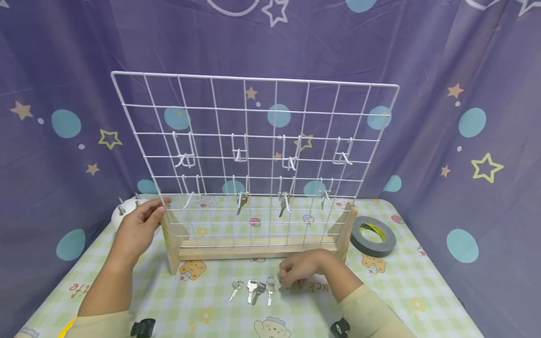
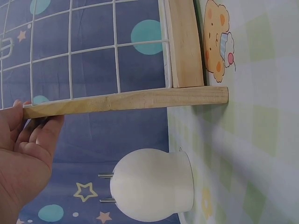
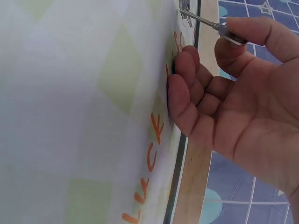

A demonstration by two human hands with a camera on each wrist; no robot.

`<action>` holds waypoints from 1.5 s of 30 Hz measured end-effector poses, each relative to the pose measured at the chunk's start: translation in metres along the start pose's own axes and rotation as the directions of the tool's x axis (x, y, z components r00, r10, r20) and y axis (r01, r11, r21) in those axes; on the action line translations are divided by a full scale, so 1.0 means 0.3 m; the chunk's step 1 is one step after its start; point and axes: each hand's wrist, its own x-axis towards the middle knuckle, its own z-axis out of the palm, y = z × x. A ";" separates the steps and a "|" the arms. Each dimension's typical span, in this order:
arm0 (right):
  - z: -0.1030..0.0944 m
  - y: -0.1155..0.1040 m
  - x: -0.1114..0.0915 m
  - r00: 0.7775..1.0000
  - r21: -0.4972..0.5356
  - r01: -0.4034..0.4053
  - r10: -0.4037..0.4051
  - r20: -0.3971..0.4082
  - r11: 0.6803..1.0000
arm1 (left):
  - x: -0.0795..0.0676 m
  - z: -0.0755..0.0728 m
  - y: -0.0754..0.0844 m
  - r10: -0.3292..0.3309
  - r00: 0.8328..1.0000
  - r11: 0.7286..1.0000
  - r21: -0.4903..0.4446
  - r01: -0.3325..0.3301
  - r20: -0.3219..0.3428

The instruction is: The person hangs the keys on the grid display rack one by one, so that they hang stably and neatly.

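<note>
My left hand [image 1: 137, 230] grips the top of the left wooden side post [image 1: 171, 244], thumb and fingers on either side of it in the left wrist view. That post belongs to a stand holding a leaning white wire grid [image 1: 258, 111]. Low over the cloth in front, my right hand [image 1: 301, 270] pinches a metal key [image 3: 230, 34] between thumb and index finger, its other fingers curled. Several loose keys [image 1: 251, 290] lie just left of that hand. White hooks hang on the grid in two rows. Three lower hooks carry keys, among them a brownish key [image 1: 242, 204].
A roll of grey tape [image 1: 373, 236] lies right of the stand. Behind my left hand stands a white rounded object [image 2: 149, 184] with metal pins sticking out. A checked cloth [image 1: 211, 317] covers the table, and a purple curtain [image 1: 270, 51] closes the back and sides.
</note>
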 end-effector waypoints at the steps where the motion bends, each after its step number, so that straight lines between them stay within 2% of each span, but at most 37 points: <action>1: 0.000 0.004 0.000 1.000 0.018 -0.002 0.002 -0.008 1.000 | 0.000 0.000 -0.001 -0.001 1.000 1.000 0.002 0.001 -0.001; 5: -0.004 0.029 0.001 0.998 0.089 0.023 -0.019 -0.052 0.996 | -0.001 0.000 0.001 -0.007 1.000 1.000 0.004 0.007 0.002; 13: -0.001 0.041 0.008 0.981 0.072 0.122 -0.110 -0.159 0.990 | -0.002 -0.003 0.004 -0.014 1.000 1.000 0.003 0.014 0.005; 19: 0.010 0.022 0.004 0.983 0.081 0.132 -0.120 -0.138 0.988 | -0.001 -0.004 0.001 -0.018 1.000 1.000 0.014 0.018 0.003; 22: 0.014 0.006 -0.002 0.980 0.047 0.154 -0.147 -0.131 0.987 | -0.002 -0.004 -0.001 -0.010 1.000 1.000 0.018 0.010 -0.001; 26: 0.016 -0.014 -0.006 0.964 -0.075 0.178 -0.190 -0.184 0.981 | -0.002 -0.005 -0.004 -0.009 1.000 1.000 0.026 0.009 0.000; 29: 0.017 -0.028 -0.007 0.945 -0.160 0.185 -0.220 -0.243 0.970 | 0.000 -0.005 -0.006 -0.013 1.000 0.999 0.031 0.013 0.005; 33: 0.023 -0.049 -0.007 0.913 -0.220 0.214 -0.275 -0.301 0.952 | 0.002 -0.003 -0.010 -0.014 1.000 0.999 0.029 0.014 0.009; 37: 0.035 -0.075 -0.005 0.876 -0.299 0.237 -0.337 -0.347 0.924 | 0.002 -0.002 -0.011 -0.015 1.000 0.999 0.031 0.015 0.007; 40: 0.045 -0.102 -0.003 0.837 -0.375 0.257 -0.399 -0.376 0.891 | 0.002 -0.002 -0.010 -0.014 1.000 0.999 0.032 0.013 0.004; 42: 0.052 -0.122 -0.003 0.813 -0.380 0.285 -0.432 -0.390 0.880 | 0.002 -0.002 -0.008 -0.011 1.000 0.999 0.035 0.011 0.000; 45: 0.064 -0.150 -0.003 0.788 -0.308 0.357 -0.461 -0.408 0.882 | 0.001 -0.003 -0.002 -0.008 1.000 0.999 0.034 0.008 -0.005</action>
